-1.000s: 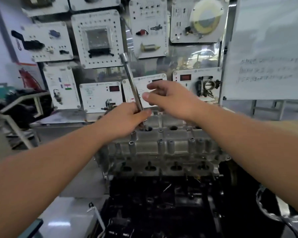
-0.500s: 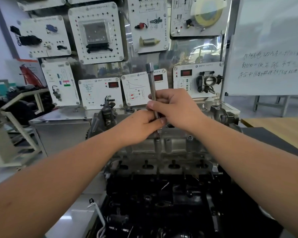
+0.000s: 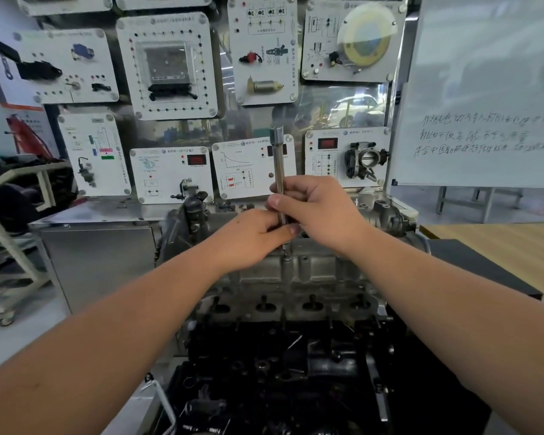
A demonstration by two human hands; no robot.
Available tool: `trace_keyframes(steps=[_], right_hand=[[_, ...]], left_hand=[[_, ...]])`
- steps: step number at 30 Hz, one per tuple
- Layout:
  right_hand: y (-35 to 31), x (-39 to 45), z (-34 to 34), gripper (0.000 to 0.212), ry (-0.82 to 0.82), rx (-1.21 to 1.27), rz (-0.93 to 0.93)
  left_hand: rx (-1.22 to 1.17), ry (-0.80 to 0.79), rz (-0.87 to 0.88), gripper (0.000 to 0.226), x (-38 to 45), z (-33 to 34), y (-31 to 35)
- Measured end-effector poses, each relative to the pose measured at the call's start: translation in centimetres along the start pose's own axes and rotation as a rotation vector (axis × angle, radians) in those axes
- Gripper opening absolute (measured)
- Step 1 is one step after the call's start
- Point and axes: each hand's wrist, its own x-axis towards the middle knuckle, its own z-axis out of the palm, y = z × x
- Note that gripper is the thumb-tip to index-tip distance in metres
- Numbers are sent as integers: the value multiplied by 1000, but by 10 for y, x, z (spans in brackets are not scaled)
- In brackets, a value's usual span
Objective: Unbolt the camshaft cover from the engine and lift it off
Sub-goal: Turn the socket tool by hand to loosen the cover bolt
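Note:
A grey metal camshaft cover sits on top of the engine in the middle of the view. A long steel socket wrench stands nearly upright, its lower end on a bolt at the cover's near edge. My left hand grips the shaft low down. My right hand holds the shaft just above the left, thumb and fingers curled round it. The hands hide the middle of the cover.
Behind the engine stands a wall of white training panels with mounted parts. A whiteboard is at the right, a wooden table below it. A metal cabinet and a frame cart are at the left.
The wrench has swung from leaning left to nearly upright and moved right along the cover. My right hand, open beside it before, now grips the shaft above the left.

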Motion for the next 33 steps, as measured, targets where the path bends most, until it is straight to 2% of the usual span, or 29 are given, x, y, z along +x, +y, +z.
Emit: trace_keyframes(steps=[4, 6, 9, 11, 16, 19, 22, 26, 29, 33], right_hand=[[-16, 2, 3, 7, 85, 7, 35], [-30, 8, 9, 21, 180, 114, 61], [-51, 23, 22, 37, 292, 416, 185], [-54, 29, 29, 42, 328, 428, 232], [-55, 31, 32, 38, 305, 540, 258], [-58, 31, 30, 39, 244, 585, 304], [-58, 32, 22, 45, 224, 636, 344], [-57, 35, 18, 47, 204, 640, 370], [-63, 39, 24, 40, 275, 545, 372], [-66, 43, 34, 30, 408, 365, 216]], left_hand=[[-30, 14, -33, 42, -1, 3, 1], [-22, 11, -50, 41, -2, 4, 3], [-12, 28, -68, 42, -2, 3, 6], [4, 37, -71, 46, -4, 4, 8], [22, 21, -77, 48, -8, 5, 13], [-198, -55, -39, 26, -9, -5, 10], [-208, -112, -25, 14, -8, -5, 4], [-208, -47, -33, 20, -3, -1, 1], [-119, -27, -27, 22, -3, -1, 3], [-76, -43, -28, 23, -3, 1, 4]])
